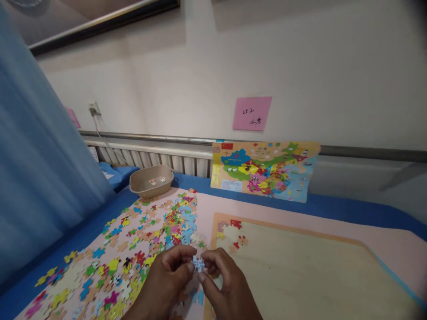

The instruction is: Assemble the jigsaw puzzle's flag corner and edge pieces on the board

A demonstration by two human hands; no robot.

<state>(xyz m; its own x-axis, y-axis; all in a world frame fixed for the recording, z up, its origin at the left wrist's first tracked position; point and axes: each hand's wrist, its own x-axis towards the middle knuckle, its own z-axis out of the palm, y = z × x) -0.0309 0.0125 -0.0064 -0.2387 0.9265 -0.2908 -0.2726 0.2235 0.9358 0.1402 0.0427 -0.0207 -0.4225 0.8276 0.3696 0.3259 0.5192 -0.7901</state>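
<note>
And there on the wall, a pink note (252, 114) reads "252" in black handwriting, with characters below it, the second hard to make out. Beneath it, a colourful map sheet (248, 169) stands propped up, its print too small to read. Down to the hands! The left hand (167, 278) has thumb and forefinger nearly together, pinching one edge of a pale blue puzzle piece (198, 263); the right hand (227, 284) grips the opposite side, fingertips closed in on it. So the piece sits right between both sets of fingertips, just beside the puzzle board's (316, 271) left edge, loose pieces (113, 265) spread to the left.
</note>
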